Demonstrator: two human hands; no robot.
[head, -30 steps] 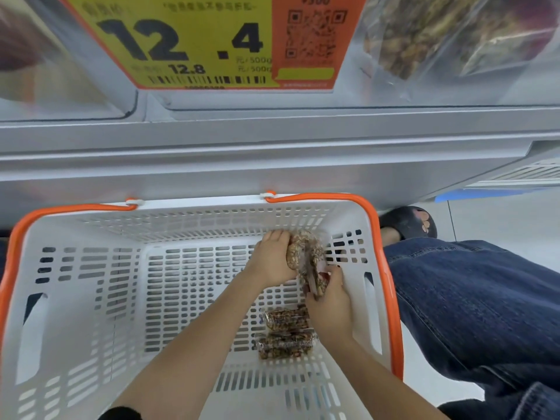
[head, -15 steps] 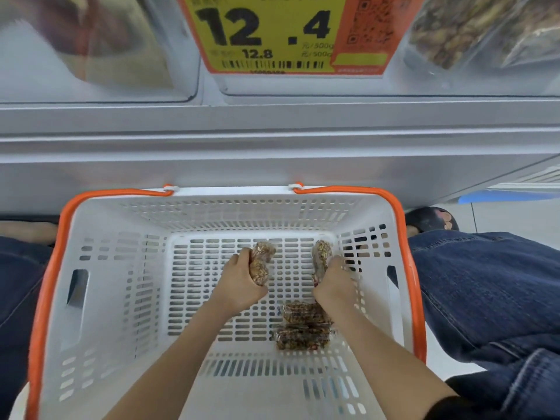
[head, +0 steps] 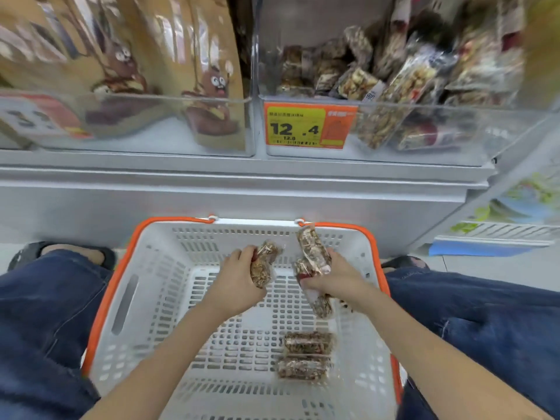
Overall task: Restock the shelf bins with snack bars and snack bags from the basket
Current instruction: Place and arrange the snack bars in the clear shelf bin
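Left hand (head: 239, 280) and right hand (head: 339, 275), fingers curled round snack bars (head: 263, 263), now raised from the basket (head: 145, 298) floor toward the bar bin (head: 454, 125) above; two bars (head: 306, 354) remain below the right fingers, so restocking nears its end.

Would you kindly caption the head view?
Left hand and right hand lift wrapped snack bars from white orange-rimmed plastic basket.

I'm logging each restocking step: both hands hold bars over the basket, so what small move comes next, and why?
Probably lift both hands up to the bar bin behind the 12.4 tag: the left hand and right hand each already grip snack bars, clear of the basket floor.
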